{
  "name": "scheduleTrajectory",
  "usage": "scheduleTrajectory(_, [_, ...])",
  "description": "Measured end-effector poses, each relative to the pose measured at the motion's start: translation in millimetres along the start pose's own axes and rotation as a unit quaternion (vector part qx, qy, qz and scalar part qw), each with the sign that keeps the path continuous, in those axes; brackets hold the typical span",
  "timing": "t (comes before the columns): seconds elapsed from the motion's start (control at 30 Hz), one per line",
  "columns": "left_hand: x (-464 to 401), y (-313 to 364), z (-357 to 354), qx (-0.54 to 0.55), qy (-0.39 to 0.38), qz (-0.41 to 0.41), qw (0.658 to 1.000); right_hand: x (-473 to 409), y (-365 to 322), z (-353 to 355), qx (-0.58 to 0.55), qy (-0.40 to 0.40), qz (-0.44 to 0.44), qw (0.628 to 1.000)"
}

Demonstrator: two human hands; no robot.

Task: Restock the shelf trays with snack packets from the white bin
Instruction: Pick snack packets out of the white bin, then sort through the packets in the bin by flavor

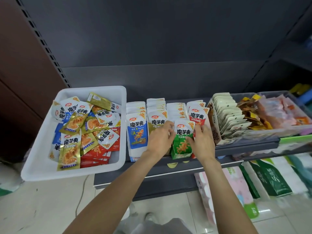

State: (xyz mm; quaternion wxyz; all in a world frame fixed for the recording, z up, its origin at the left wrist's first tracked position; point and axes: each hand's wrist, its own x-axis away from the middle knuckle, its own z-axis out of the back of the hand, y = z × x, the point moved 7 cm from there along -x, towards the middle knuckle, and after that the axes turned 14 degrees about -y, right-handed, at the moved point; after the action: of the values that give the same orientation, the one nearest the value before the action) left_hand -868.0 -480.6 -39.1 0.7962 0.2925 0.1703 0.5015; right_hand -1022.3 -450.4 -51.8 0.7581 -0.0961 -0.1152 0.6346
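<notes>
Head view: left hand (160, 141) and right hand (203, 142) pinch the edges of a green-and-white foil snack packet (183, 137) standing upright in the green cardboard shelf tray (180, 155); left of the trays, a white plastic bin (42, 168) holds loose packets.

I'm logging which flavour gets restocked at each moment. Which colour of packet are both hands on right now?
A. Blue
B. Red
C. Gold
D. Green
D. The left hand and right hand both have their grip on the sides of the front green packet, which stands in the green tray, third of the four rows beside the white bin.
</notes>
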Motion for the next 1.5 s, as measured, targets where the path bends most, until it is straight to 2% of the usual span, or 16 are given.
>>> scheduleTrajectory(0.23, [6,-4,0,0.026,-0.015,0.003,1.000,-4,1,-1,-0.010,-0.033,0.007,0.999])
scheduleTrajectory(0.33, [13,-8,6,0.032,-0.003,0.013,0.999,4,3,8,-0.122,0.005,-0.021,0.992])
scheduleTrajectory(0.4, [23,-14,17,0.042,0.012,0.011,0.999,19,0,22,-0.190,0.069,-0.016,0.979])
scheduleTrajectory(0.47, [39,-20,36,0.053,0.044,-0.001,0.998,39,-14,37,-0.230,0.138,0.016,0.963])
scheduleTrajectory(0.53, [62,-30,64,0.054,0.112,-0.019,0.992,55,-38,47,-0.263,0.168,0.064,0.948])
scheduleTrajectory(0.63, [104,-58,111,0.007,0.232,-0.035,0.972,58,-91,47,-0.285,0.112,0.159,0.939])
scheduleTrajectory(0.7, [125,-87,137,-0.035,0.259,0.008,0.965,53,-135,38,-0.267,0.040,0.234,0.934])
scheduleTrajectory(0.77, [138,-125,154,-0.068,0.237,0.081,0.966,47,-181,22,-0.233,-0.034,0.310,0.921])
scheduleTrajectory(0.83, [145,-168,162,-0.101,0.180,0.163,0.965,39,-222,-1,-0.183,-0.106,0.355,0.911])
scheduleTrajectory(0.9, [152,-206,164,-0.120,0.124,0.230,0.958,30,-260,-25,-0.113,-0.150,0.383,0.904])
scheduleTrajectory(1.0, [155,-236,161,-0.130,0.067,0.272,0.951,15,-302,-60,-0.031,-0.198,0.386,0.900])
scheduleTrajectory(1.07, [151,-245,159,-0.124,0.044,0.273,0.953,6,-320,-81,0.016,-0.216,0.360,0.908])
scheduleTrajectory(1.2, [133,-249,153,-0.134,-0.002,0.225,0.965,-9,-336,-113,0.076,-0.232,0.247,0.938])
scheduleTrajectory(1.33, [119,-257,143,-0.142,-0.076,0.233,0.959,-16,-344,-129,0.013,-0.260,0.166,0.951])
scheduleTrajectory(1.4, [116,-259,142,-0.123,-0.073,0.224,0.964,-15,-343,-128,-0.038,-0.287,0.143,0.946])
scheduleTrajectory(1.5, [117,-261,147,-0.077,-0.040,0.210,0.974,-14,-329,-105,-0.102,-0.273,0.142,0.946])
